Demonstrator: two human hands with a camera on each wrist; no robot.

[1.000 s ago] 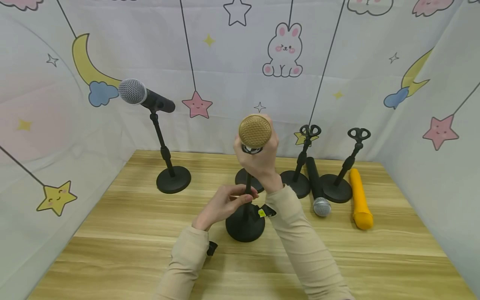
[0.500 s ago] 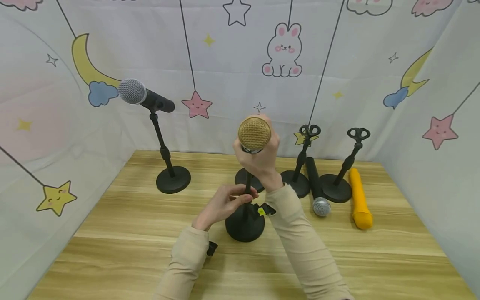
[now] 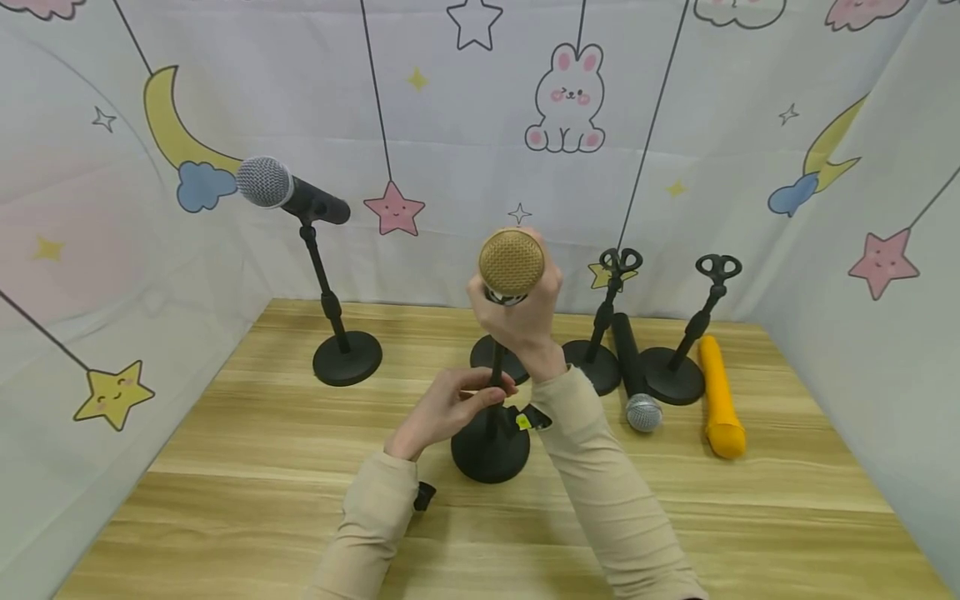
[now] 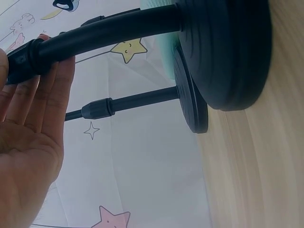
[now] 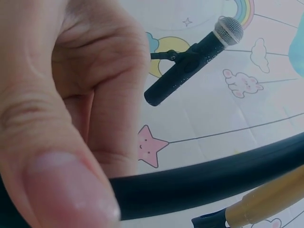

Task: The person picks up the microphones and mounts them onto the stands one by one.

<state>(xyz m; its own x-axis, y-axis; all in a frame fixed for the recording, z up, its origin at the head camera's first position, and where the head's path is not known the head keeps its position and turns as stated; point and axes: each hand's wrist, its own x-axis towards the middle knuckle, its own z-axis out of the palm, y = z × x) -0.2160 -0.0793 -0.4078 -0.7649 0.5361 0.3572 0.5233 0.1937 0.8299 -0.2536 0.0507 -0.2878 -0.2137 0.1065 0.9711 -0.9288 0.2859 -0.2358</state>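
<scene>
Near the table's middle stands a black microphone stand (image 3: 491,446) with a round base. Its pole is held between the thumb and fingers of my left hand (image 3: 450,404); in the left wrist view this hold (image 4: 35,118) is at the collar. Above it my right hand (image 3: 525,321) grips a microphone (image 3: 512,262) with a gold mesh head, just under that head. In the right wrist view my thumb and a finger (image 5: 114,118) pinch a dark rod (image 5: 209,185). A gold handle (image 5: 266,204) shows below it; how they join is hidden.
At left a black microphone (image 3: 315,204) sits in a stand (image 3: 347,358). Another base (image 3: 487,357) is behind my hands. To the right are two stands (image 3: 592,367) (image 3: 672,377), a lying black microphone (image 3: 632,358) and an orange one (image 3: 720,400). A patterned curtain (image 3: 450,125) closes the back.
</scene>
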